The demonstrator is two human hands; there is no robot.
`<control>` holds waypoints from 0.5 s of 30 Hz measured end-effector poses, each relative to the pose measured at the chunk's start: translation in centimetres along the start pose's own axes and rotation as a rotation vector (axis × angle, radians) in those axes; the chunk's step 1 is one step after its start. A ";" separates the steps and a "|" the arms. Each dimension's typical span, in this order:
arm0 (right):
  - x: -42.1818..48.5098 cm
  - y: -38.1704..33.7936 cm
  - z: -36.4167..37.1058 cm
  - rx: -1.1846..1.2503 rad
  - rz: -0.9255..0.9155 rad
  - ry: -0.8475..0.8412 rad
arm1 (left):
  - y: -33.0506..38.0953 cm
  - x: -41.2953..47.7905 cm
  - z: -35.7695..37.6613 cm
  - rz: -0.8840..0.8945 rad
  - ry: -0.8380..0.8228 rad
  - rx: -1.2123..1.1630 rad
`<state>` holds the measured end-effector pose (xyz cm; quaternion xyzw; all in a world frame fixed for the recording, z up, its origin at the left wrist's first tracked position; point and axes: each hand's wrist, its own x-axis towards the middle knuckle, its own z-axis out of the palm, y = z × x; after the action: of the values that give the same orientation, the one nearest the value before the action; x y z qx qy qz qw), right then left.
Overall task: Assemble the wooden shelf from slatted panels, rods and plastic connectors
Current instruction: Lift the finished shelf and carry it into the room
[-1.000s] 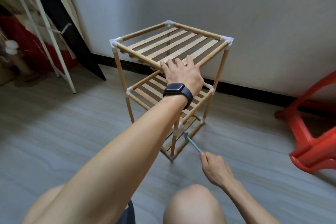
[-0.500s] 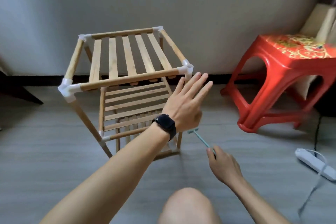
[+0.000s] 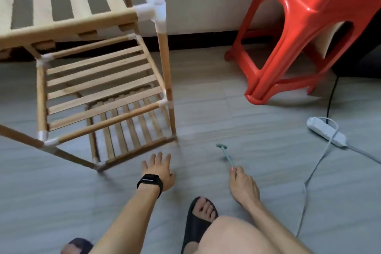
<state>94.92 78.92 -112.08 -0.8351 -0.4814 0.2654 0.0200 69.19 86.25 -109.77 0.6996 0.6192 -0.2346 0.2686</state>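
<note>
The wooden shelf [image 3: 103, 80] stands on the floor at the left: three slatted tiers, upright rods, and white plastic connectors [image 3: 154, 9] at the corners. My left hand [image 3: 158, 168], with a black watch on the wrist, hovers low in front of the shelf's near bottom rail, fingers straight and spread, holding nothing. My right hand [image 3: 243, 185] pinches the handle end of a small teal mallet [image 3: 225, 153], whose head points away over the floor to the right of the shelf.
A red plastic stool [image 3: 299, 33] stands at the right against the grey wall. A white power strip [image 3: 325, 134] and its cable lie on the floor at the far right. My knee and a foot in a black slipper [image 3: 198, 220] fill the bottom middle.
My left hand has come off the shelf's top tier and dropped to floor level by the bottom rail. The view has moved closer and lower. My right hand still holds the mallet.
</note>
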 end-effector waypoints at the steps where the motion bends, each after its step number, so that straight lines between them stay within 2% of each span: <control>1: 0.5 0.2 0.5 -0.001 0.023 -0.004 | 0.0 0.6 1.0 -0.004 -0.028 -0.008; 9: 5.2 1.2 4.6 0.021 0.081 0.158 | -1.6 3.3 6.2 -0.036 -0.175 -0.038; 12: 5.1 2.7 6.6 -0.132 0.152 0.078 | -2.1 3.2 7.7 -0.030 -0.192 -0.026; 15: 4.7 3.1 6.8 -0.177 0.146 0.039 | -2.4 3.3 7.8 -0.023 -0.201 -0.035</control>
<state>96.04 79.55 -120.83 -0.8714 -0.4406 0.2062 -0.0640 67.26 83.70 -118.02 0.6606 0.6010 -0.2959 0.3389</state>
